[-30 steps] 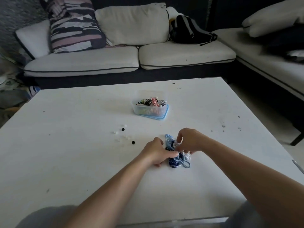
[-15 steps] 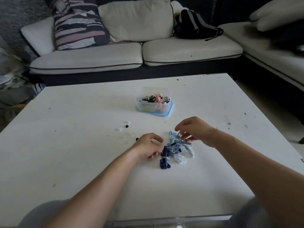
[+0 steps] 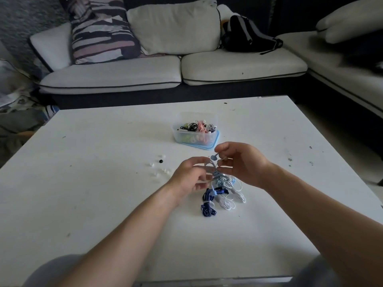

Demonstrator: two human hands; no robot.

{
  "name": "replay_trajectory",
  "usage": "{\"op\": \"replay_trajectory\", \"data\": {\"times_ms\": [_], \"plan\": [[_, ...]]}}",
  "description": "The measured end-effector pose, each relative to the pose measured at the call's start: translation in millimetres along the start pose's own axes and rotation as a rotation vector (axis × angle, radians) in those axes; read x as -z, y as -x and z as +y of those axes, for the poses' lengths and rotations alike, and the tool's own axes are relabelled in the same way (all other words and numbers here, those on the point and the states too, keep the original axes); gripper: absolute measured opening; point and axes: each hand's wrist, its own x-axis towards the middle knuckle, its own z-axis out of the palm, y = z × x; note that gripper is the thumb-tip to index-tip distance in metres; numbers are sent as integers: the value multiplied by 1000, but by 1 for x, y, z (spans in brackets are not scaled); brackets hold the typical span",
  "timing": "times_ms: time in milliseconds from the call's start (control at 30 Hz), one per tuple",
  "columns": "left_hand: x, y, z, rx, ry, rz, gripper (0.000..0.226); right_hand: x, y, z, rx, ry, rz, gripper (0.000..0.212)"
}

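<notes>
**Two hands hold a blue cord over the desk**

A white sofa (image 3: 112, 77) runs across the top of the frame. A striped pillow (image 3: 99, 30) leans on it at the upper left. Next comes a cream pillow (image 3: 176, 25), then a black bag (image 3: 248, 36). Below is a big white desk (image 3: 83, 204) with small dark marks. Little beads (image 3: 163, 170) lie left of the middle. A clear box (image 3: 194, 137) full of cords stands in the middle. Just below it, the left hand (image 3: 190, 177) curls its fingers round a light blue cord (image 3: 211, 165). The right hand (image 3: 242, 162) pinches the same cord by its small bud end. Both hands are above a pile of blue and white cords (image 3: 226, 198) on the desk.
</notes>
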Motion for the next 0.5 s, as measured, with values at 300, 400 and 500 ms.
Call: {"op": "replay_trajectory", "data": {"times_ms": [300, 400, 500], "plan": [[10, 9, 24, -29, 3, -25, 17, -21, -4, 2, 83, -2, 80, 23], [19, 12, 26, -73, -61, 22, 16, -30, -4, 3, 126, 248, 91, 5], [24, 16, 27, -89, -69, 28, 20, -36, -6, 5, 146, 460, 116, 16]]}}
